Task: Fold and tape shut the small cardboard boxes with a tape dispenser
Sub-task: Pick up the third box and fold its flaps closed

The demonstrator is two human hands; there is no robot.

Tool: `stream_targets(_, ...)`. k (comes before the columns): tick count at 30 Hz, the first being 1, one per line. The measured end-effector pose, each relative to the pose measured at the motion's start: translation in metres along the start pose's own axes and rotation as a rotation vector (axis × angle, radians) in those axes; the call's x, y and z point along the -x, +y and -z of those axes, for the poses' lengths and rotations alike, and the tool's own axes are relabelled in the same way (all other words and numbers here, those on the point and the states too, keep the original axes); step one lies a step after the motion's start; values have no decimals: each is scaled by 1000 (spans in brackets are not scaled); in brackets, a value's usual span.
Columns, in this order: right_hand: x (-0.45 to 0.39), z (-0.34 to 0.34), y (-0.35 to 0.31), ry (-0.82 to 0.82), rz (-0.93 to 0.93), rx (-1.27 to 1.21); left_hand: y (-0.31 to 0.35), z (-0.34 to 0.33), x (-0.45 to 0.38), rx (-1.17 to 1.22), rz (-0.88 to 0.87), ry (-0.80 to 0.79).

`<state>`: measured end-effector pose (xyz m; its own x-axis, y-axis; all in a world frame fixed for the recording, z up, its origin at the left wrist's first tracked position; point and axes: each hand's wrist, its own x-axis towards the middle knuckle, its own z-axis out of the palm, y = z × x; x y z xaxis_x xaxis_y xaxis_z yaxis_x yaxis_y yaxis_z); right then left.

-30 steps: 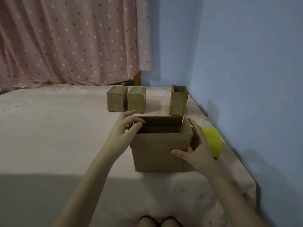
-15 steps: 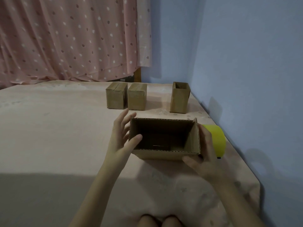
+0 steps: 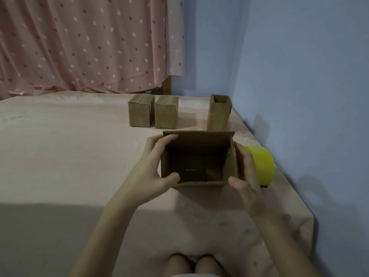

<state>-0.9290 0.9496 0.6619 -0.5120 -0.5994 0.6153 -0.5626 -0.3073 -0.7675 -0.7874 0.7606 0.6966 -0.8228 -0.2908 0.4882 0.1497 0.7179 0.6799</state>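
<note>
left hand (image 3: 153,172): we've got it wrapped round the left wall of the open box (image 3: 199,177), thumb hooked over the near rim, fingers curled over the far corner at about 11 o'clock.
right hand (image 3: 246,176): gripping the box's right wall, thumb pressed on the near right corner, fingers running up the outside.
open box: sits dead centre between our hands, mouth facing up at us, flaps not folded in, inside dark.
tape roll (image 3: 260,164): yellow, at 3 o'clock, just beside our right hand, partly hidden behind it.
taped boxes (image 3: 152,112): two closed ones side by side out at 11 o'clock, well apart from us.
tall box (image 3: 218,113): upright, top open, at 12 to 1 o'clock near the blue wall (image 3: 299,76).
bed (image 3: 60,156): pink sheet under everything.
curtain (image 3: 79,43): pink with dots, far back.
</note>
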Motion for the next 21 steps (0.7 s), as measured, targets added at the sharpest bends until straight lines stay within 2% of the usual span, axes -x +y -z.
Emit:
stream_targets(3, -14, 6, 11, -46, -121, 93, 1, 0, -1, 19, -2, -12)
stream_targets(5, -15, 8, 15, 8, -188, 80, 1, -1, -2, 29, -2, -18)
stream_targets(8, -12, 6, 0, 63, -202, -5, 1, -1, -2, 39, 10, -26)
stream_targets(10, -15, 14, -1, 6, -224, -92, 2, -1, -2, 64, 20, -32)
stream_targets(13, -23, 22, -1, -23, -247, -79, 1, -3, -2, 124, -5, -26)
stream_targets(16, -25, 21, -2, 34, -248, -110, -2, -6, 0, 329, 4, 26)
stream_targets(19, -27, 19, -3, 64, -249, -95, -10, -10, 1, 675, 101, 196)
stream_targets(21, -28, 19, -5, 64, -259, -86, -15, -12, -1, 746, 163, 250)
